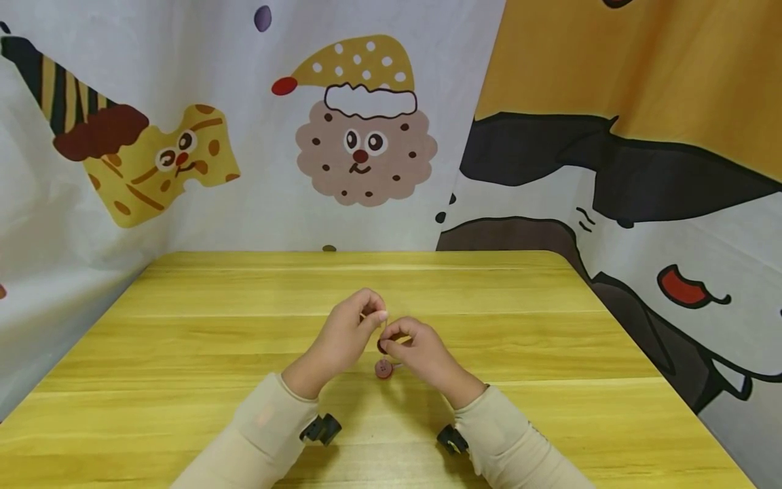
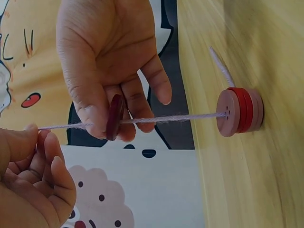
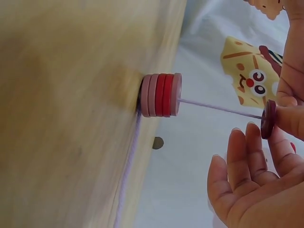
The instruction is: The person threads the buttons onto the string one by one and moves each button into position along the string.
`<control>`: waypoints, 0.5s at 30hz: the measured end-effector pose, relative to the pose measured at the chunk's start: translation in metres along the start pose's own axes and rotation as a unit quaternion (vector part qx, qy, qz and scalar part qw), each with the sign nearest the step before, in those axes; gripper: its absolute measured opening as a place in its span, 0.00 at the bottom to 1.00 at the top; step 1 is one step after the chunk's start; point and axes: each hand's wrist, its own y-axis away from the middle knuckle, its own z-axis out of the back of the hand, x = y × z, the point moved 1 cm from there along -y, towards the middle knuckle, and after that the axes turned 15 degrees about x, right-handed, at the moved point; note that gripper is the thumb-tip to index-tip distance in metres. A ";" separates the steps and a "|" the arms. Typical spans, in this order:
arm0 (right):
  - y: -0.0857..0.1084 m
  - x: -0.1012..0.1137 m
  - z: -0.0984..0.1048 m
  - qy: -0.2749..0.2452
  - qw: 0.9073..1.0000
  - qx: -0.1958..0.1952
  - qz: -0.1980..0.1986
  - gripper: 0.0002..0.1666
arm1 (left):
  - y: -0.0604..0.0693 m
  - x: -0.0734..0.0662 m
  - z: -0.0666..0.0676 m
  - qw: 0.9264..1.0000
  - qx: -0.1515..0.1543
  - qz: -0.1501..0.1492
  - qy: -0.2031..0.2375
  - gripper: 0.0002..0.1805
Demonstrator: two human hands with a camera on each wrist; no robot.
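Observation:
A lilac string [image 2: 171, 118] runs upward from a stack of buttons [image 1: 383, 369] on the table. The left hand [image 1: 348, 333] is the higher one and pinches the string near its upper end, between thumb and forefinger. Just below it, the right hand [image 1: 425, 350] grips a dark red button [image 2: 114, 117] between thumb and fingertips, the string passing through it. The stack holds several pink and bright red buttons [image 3: 164, 95], lying flat on one another. Between stack and dark button, a bare stretch of string shows. The right hand's other fingers [image 3: 237, 159] are spread loosely.
The wooden table [image 1: 183, 353] extends around both hands. The string's tail [image 3: 127, 175] comes out from under the stack and lies along the tabletop. Behind the table hangs a cloth [image 1: 244, 217] printed with cartoon figures.

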 end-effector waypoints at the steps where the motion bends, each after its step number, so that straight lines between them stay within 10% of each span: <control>1: 0.000 0.000 0.000 -0.002 1.000 0.002 -0.002 0.08 | 0.000 0.000 0.000 1.000 -0.001 0.000 -0.001 0.04; 15: -0.004 -0.009 0.005 0.099 0.995 0.011 -0.021 0.08 | 0.001 0.004 0.003 1.000 -0.015 -0.001 0.002 0.03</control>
